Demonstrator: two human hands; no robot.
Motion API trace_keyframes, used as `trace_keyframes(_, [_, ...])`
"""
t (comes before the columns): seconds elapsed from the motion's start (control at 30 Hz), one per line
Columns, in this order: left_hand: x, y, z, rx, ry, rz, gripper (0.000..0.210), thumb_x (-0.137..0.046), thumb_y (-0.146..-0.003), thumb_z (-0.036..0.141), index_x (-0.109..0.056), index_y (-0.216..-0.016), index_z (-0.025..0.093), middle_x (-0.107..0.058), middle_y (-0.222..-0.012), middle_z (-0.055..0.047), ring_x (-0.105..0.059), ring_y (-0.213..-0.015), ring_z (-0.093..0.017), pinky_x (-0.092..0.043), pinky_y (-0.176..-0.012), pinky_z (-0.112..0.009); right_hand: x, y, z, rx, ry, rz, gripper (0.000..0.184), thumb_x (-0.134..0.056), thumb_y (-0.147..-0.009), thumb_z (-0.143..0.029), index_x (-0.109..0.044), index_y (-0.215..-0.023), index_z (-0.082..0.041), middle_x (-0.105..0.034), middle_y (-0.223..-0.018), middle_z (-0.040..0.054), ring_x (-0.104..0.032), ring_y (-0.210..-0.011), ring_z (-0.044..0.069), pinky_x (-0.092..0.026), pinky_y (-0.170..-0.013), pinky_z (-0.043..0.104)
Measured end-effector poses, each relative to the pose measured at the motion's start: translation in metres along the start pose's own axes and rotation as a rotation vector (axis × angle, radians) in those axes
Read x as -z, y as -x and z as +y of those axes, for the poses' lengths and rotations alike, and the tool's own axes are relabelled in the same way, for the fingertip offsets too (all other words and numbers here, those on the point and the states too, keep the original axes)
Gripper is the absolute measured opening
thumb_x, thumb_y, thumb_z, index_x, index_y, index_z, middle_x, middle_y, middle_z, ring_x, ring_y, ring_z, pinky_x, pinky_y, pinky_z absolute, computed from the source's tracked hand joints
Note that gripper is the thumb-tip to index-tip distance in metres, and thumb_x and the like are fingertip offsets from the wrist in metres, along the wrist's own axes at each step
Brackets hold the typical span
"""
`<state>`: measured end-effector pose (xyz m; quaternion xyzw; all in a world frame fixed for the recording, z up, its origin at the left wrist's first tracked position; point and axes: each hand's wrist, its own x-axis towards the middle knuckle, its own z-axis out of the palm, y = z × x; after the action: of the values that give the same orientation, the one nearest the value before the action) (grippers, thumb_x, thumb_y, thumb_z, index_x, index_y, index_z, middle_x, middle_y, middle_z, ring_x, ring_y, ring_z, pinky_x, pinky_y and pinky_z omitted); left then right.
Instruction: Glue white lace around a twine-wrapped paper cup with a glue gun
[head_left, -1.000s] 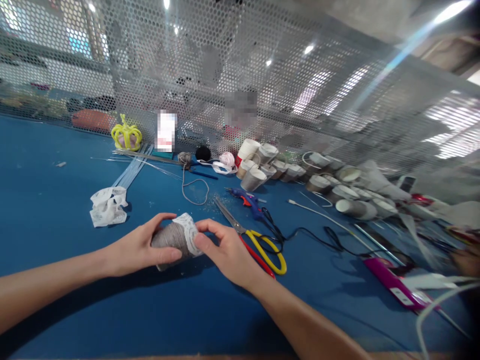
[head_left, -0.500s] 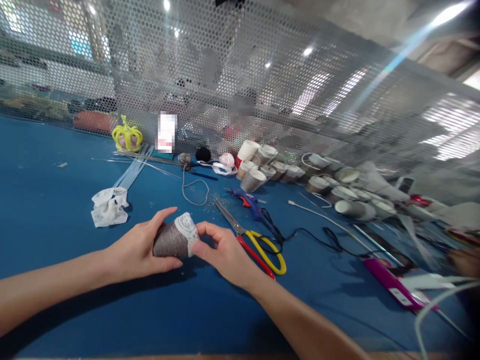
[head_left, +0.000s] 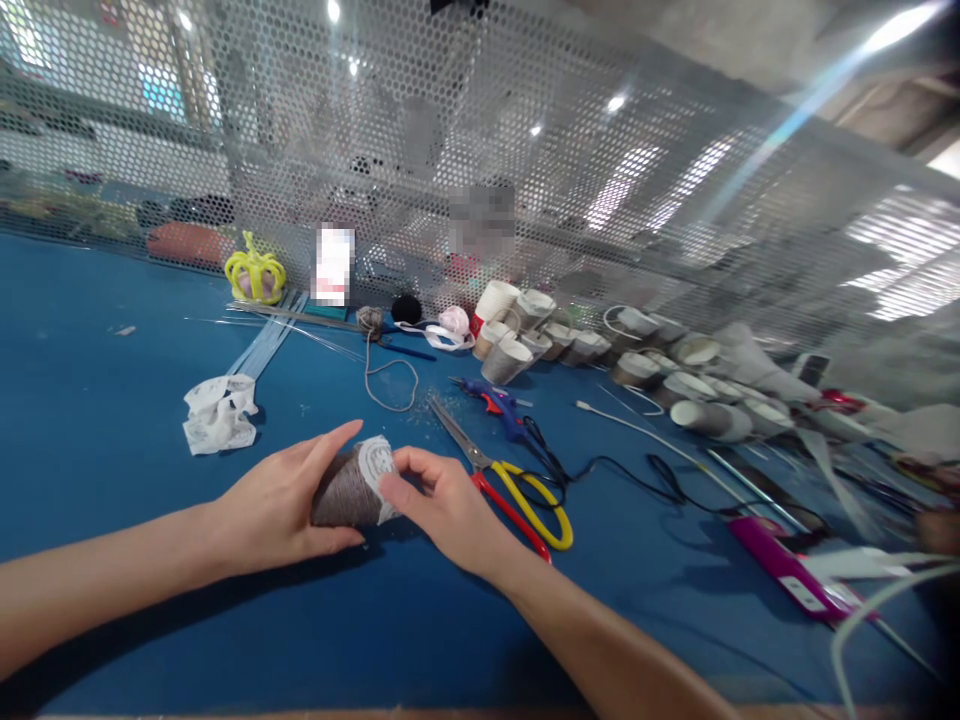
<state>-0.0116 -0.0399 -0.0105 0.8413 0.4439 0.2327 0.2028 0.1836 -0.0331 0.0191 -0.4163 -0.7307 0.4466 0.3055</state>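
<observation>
**Lace end pressed down on the twine-wrapped cup**

Nearest to me on the blue table (head_left: 420, 640), both hands are closing around a grey twine-wrapped cup (head_left: 341, 492) lying on its side. My left hand (head_left: 274, 505) is cupping its body, thumb underneath and fingers stretched over the top, gripping loosely rather than clenched. My right hand (head_left: 450, 505) is pinching at the wide end, fingertips pressing the white lace band (head_left: 376, 468) against the rim. Compared with a second ago, the cup is sitting lower and turned a little, and the lace is lying flatter around the end, so I judge the trim is being smoothed into place.

Just beyond the right hand, the yellow-handled scissors (head_left: 517, 490) are lying unused, and a crumpled lace scrap (head_left: 217, 412) is sitting off to the left. Farther back, a blue glue gun (head_left: 495, 398) is trailing its black cord, then a row of paper cups (head_left: 517, 345) is resting along the mesh screen (head_left: 480, 150).
</observation>
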Motion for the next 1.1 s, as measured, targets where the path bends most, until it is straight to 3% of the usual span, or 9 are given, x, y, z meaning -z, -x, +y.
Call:
trace_keyframes(0.17, [0.002, -0.003, -0.006, 0.004, 0.167, 0.006, 0.09, -0.064, -0.063, 0.057, -0.022, -0.134, 0.02, -0.048, -0.125, -0.017, -0.05, -0.107, -0.032, -0.041, -0.088, -0.045, 0.002, 0.003, -0.003, 0.077, 0.088, -0.001, 0.011, -0.052, -0.079, -0.023, -0.052, -0.07, -0.017, -0.054, -0.074, 0.001, -0.05, -0.07, 0.013, -0.042, -0.068, 0.026])
trace_keyframes(0.33, [0.008, -0.012, -0.011, 0.241, 0.75, -0.063, 0.057, -0.045, -0.081, 0.052, -0.037, -0.126, 0.018, -0.058, -0.109, -0.01, -0.055, -0.096, -0.024, -0.044, -0.08, -0.037, -0.002, 0.006, -0.003, 0.356, 0.189, -0.027, 0.009, -0.054, -0.076, -0.015, -0.048, -0.07, -0.019, -0.056, -0.081, 0.0037, -0.052, -0.079, 0.015, -0.044, -0.074, 0.029])
trace_keyframes(0.47, [0.008, -0.018, -0.012, 0.358, 1.009, -0.041, 0.043, -0.057, -0.078, 0.04, -0.052, -0.114, 0.017, -0.063, -0.098, -0.006, -0.057, -0.086, -0.019, -0.042, -0.079, -0.033, -0.007, 0.005, 0.001, 0.509, 0.241, 0.002, 0.012, -0.054, -0.074, -0.011, -0.046, -0.073, -0.02, -0.058, -0.081, 0.0047, -0.053, -0.082, 0.016, -0.046, -0.076, 0.03])
trace_keyframes(0.7, [0.01, -0.019, -0.014, 0.439, 1.167, 0.054, 0.029, -0.072, -0.066, 0.03, -0.064, -0.09, 0.017, -0.063, -0.076, 0.0, -0.055, -0.07, -0.013, -0.041, -0.07, -0.026, -0.006, 0.005, -0.001, 0.545, 0.284, -0.027, 0.014, -0.053, -0.071, -0.007, -0.046, -0.072, -0.019, -0.059, -0.078, 0.0052, -0.054, -0.082, 0.017, -0.047, -0.075, 0.031])
trace_keyframes(0.9, [0.017, -0.017, -0.013, 0.394, 1.293, -0.01, 0.026, -0.071, -0.068, 0.03, -0.065, -0.091, 0.019, -0.06, -0.07, 0.003, -0.053, -0.065, -0.01, -0.04, -0.066, -0.022, -0.005, 0.007, -0.005, 0.597, 0.324, -0.066, 0.013, -0.054, -0.073, -0.009, -0.045, -0.07, -0.018, -0.058, -0.071, 0.0049, -0.055, -0.086, 0.018, -0.046, -0.079, 0.033])
trace_keyframes(1.0, [0.018, -0.018, -0.011, 0.373, 1.257, -0.017, 0.027, -0.07, -0.07, 0.033, -0.065, -0.093, 0.02, -0.062, -0.078, 0.001, -0.054, -0.072, -0.011, -0.039, -0.069, -0.022, -0.006, 0.007, -0.006, 0.644, 0.343, -0.079, 0.013, -0.053, -0.073, -0.009, -0.045, -0.069, -0.018, -0.06, -0.069, 0.0052, -0.055, -0.087, 0.017, -0.046, -0.08, 0.032])
trace_keyframes(1.1, [0.016, -0.018, -0.009, 0.378, 1.238, -0.128, 0.033, -0.068, -0.07, 0.037, -0.065, -0.097, 0.019, -0.064, -0.093, -0.003, -0.055, -0.084, -0.016, -0.04, -0.075, -0.025, -0.006, 0.007, -0.006, 0.679, 0.354, -0.082, 0.013, -0.053, -0.074, -0.009, -0.046, -0.069, -0.018, -0.061, -0.07, 0.0054, -0.056, -0.087, 0.017, -0.046, -0.08, 0.031])
